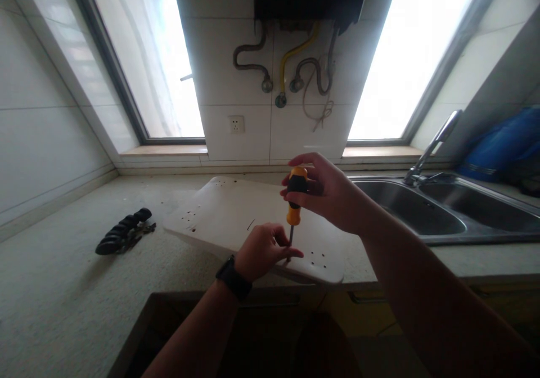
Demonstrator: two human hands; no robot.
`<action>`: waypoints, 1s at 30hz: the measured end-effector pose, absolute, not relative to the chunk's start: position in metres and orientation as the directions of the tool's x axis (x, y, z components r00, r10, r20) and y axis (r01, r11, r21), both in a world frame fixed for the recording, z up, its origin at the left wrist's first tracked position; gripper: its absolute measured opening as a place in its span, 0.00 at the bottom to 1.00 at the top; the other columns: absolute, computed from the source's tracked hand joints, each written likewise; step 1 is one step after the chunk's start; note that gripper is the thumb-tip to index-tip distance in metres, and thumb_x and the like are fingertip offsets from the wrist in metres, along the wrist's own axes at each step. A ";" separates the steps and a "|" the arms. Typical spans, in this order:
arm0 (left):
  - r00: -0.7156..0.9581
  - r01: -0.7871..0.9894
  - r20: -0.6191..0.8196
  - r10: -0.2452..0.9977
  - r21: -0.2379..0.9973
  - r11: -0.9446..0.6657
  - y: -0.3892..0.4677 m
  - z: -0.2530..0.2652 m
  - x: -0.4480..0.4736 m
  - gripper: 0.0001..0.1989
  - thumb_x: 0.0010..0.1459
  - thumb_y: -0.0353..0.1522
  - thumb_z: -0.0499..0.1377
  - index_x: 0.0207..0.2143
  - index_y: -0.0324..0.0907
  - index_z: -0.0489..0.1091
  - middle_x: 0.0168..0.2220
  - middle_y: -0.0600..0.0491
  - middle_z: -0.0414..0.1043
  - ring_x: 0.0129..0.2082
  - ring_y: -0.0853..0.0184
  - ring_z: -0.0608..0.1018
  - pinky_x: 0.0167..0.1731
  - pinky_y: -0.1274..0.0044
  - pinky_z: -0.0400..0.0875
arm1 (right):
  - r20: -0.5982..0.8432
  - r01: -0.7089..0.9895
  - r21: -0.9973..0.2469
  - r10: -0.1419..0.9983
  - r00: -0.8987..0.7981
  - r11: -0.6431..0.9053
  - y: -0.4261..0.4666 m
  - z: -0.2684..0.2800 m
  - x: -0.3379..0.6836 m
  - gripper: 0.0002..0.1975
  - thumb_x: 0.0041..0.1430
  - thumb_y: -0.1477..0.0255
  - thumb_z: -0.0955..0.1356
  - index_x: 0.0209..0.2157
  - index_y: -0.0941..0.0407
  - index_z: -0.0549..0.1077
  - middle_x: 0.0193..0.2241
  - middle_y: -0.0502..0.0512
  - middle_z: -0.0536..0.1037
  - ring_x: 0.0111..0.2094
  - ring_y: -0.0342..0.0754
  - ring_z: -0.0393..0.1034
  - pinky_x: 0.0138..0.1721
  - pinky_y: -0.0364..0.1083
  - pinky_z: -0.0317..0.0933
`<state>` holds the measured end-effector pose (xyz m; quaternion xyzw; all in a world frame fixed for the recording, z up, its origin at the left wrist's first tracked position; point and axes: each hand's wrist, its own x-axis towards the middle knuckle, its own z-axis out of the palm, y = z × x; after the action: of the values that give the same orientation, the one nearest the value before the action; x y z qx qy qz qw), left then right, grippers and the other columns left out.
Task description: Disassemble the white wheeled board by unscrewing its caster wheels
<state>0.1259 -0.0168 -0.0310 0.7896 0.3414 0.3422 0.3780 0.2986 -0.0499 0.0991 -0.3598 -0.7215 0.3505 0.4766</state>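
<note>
My right hand (324, 189) is closed round the orange and black handle of a screwdriver (297, 181), which stands nearly upright with its shaft pointing down. At the shaft's lower end, the thumb and fingers of my left hand (264, 248) are pinched together. What lies between them is too small to make out. Beneath both hands is a white panel (228, 215) with rounded corners and groups of small holes near its ends. A short thin dark piece (251, 224) rests on the panel. The screwdriver tip is near the panel's front edge, partly hidden by my left fingers.
Several black wheel-like pieces (122, 232) in a row, with metal parts (139, 234) beside them, lie left on the counter (63, 288). A double sink (405, 203) with a faucet (434, 144) is at right. Drawer handles (367, 298) are below the counter's front edge.
</note>
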 end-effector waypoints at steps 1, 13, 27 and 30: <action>0.545 0.266 0.272 0.793 0.841 -0.471 -0.017 -0.030 0.125 0.22 0.46 0.47 0.74 0.27 0.39 0.73 0.26 0.55 0.75 0.26 0.69 0.72 0.27 0.78 0.64 | 0.435 0.151 -0.858 0.851 -0.295 0.491 -0.049 0.099 0.299 0.23 0.56 0.73 0.73 0.50 0.52 0.62 0.43 0.55 0.76 0.42 0.48 0.75 0.44 0.51 0.71; 0.665 0.078 0.300 0.684 0.883 -0.462 -0.018 -0.020 0.120 0.06 0.61 0.34 0.66 0.36 0.42 0.82 0.38 0.50 0.83 0.41 0.62 0.81 0.45 0.73 0.71 | 0.421 0.130 -0.854 0.817 -0.395 0.503 -0.049 0.101 0.304 0.20 0.58 0.77 0.70 0.51 0.52 0.65 0.56 0.61 0.73 0.49 0.48 0.76 0.47 0.50 0.71; 0.532 0.257 0.286 0.797 0.842 -0.474 -0.015 -0.025 0.128 0.20 0.49 0.46 0.72 0.26 0.40 0.73 0.26 0.54 0.78 0.26 0.68 0.74 0.28 0.77 0.64 | 0.432 0.226 -0.823 0.832 -0.347 0.522 -0.051 0.101 0.301 0.23 0.60 0.74 0.69 0.56 0.51 0.64 0.55 0.60 0.71 0.49 0.50 0.74 0.45 0.50 0.71; 0.516 0.271 0.281 0.809 0.843 -0.465 -0.014 -0.028 0.129 0.24 0.46 0.49 0.73 0.26 0.39 0.71 0.25 0.54 0.76 0.25 0.69 0.73 0.27 0.78 0.64 | 0.429 0.325 -0.789 0.847 -0.313 0.520 -0.052 0.103 0.298 0.23 0.60 0.71 0.70 0.56 0.52 0.64 0.52 0.58 0.71 0.42 0.46 0.72 0.41 0.47 0.70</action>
<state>0.1294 -0.0141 -0.0275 0.7810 0.3458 0.3502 0.3845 0.2984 -0.0524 0.1032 -0.3889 -0.7537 0.2975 0.4383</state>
